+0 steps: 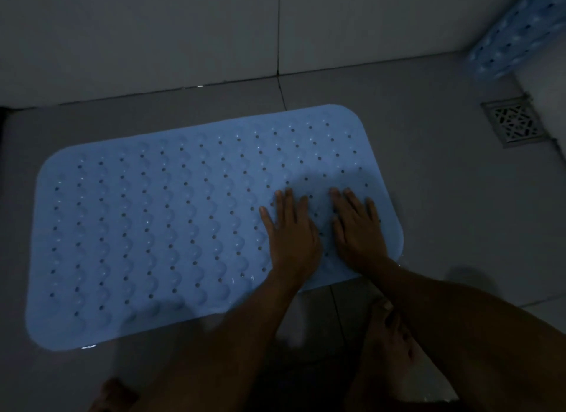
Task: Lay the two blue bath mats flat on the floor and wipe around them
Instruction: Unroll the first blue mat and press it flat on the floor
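Currently pressing down the first blue bath mat (159,221), which lies spread on the grey tiled floor (444,197) just beside the wall (137,34). Both my hands are on its right end: left hand (291,237) and right hand (358,234) sit side by side, palms down, fingers straight and slightly spread, gripping nothing. Light is dim; I cannot tell whether the far corners are fully seated.

Judgement on the step: to do it well, press with flat palms and work outward toward the near right corner, so air escapes through the holes and the edge does not curl. Then repeat along the left half, which my hands are not touching. Avoid dragging the mat; it looks squared to the wall.

Second mat (517,34) is still at the upper right, apparently propped or draped rather than flat. The floor drain (513,122) lies between; keep it uncovered. My bare foot (392,335) rests just off the near edge. Wiping not yet begun, as far as I can see; no cloth in view.
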